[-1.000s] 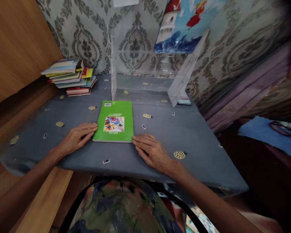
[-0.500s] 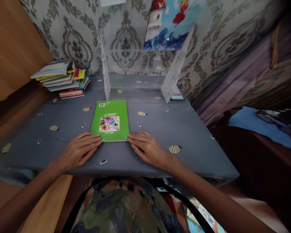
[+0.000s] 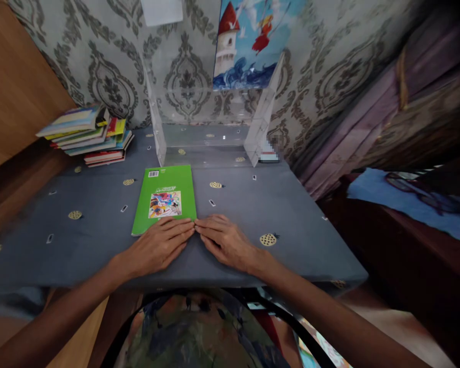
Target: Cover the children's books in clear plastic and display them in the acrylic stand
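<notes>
A green book (image 3: 141, 204) lies flat on the cloth-covered table, its back side up, with a barcode and a colourful picture panel. My left hand (image 3: 161, 246) rests flat over the book's near edge, fingers stretched to the right. At the near right corner of the book, the fingertips of my right hand (image 3: 224, 243) touch or nearly touch those of my left. Its fingers are straight too, and I see nothing gripped in either hand. The left part of the near edge is uncovered.
A transparent acrylic stand (image 3: 258, 128) is behind the book, with a castle picture (image 3: 249, 48) above it. Stacked books (image 3: 90, 133) sit at the back left. To the right, glasses (image 3: 417, 189) lie on a blue cloth (image 3: 371, 191). The patterned tablecloth (image 3: 233, 204) covers the table.
My left hand has slid right along the book's near edge, from its left corner to beside my right hand. The right hand stays at the right corner. The view has shifted slightly.
</notes>
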Available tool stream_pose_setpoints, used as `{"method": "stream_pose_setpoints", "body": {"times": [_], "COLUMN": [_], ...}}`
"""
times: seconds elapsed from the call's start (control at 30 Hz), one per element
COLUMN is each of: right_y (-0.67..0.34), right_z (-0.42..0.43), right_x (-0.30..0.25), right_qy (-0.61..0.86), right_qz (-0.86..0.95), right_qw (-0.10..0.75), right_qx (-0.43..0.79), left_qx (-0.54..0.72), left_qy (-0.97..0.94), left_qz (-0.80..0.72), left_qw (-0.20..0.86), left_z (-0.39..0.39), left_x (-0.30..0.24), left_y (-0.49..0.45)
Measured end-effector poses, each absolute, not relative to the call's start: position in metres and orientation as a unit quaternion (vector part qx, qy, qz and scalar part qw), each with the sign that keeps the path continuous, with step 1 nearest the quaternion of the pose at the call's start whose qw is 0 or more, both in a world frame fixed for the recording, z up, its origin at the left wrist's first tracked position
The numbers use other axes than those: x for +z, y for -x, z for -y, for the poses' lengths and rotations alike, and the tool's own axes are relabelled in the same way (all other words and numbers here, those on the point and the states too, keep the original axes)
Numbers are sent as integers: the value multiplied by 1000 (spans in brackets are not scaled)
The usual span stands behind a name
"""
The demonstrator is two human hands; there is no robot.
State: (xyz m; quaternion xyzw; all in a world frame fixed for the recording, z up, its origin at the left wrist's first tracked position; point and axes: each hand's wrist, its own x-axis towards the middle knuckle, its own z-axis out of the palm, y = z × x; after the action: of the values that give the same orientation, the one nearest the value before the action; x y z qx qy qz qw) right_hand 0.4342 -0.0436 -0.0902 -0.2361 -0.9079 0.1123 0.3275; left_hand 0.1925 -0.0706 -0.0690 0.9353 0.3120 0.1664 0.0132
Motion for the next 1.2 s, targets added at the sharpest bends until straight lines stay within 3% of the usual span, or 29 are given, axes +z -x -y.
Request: {"method": "stream_pose_setpoints", "body": {"times": [0.2, 0.37, 0.6, 0.87, 1.03, 1.2], "right_y": [-433, -429, -427, -460, -474, -468], "right_z": [40, 36, 39, 95, 136, 142], "right_x": [-88, -87, -85, -94, -99, -101], "right_qy": [255, 280, 294, 293, 288, 277], "right_qz": [899, 913, 920, 919, 913, 893], "right_qw": [331, 276, 242, 255, 284, 353], "right_qx": [132, 107, 95, 72, 47, 30], "left_qx": [229, 215, 232, 139, 89, 116], "left_qy": [-846, -751, -763, -860, -865, -862], "left_qz": [-480, -625, -603, -482, -476, -467], "left_qw": [5, 10, 15, -95, -132, -160], "left_z": [51, 28, 34, 116, 161, 163], "left_x": [-76, -102, -113, -103, -105, -110], "left_y": [-140, -100, -102, -108, -123, -138]}}
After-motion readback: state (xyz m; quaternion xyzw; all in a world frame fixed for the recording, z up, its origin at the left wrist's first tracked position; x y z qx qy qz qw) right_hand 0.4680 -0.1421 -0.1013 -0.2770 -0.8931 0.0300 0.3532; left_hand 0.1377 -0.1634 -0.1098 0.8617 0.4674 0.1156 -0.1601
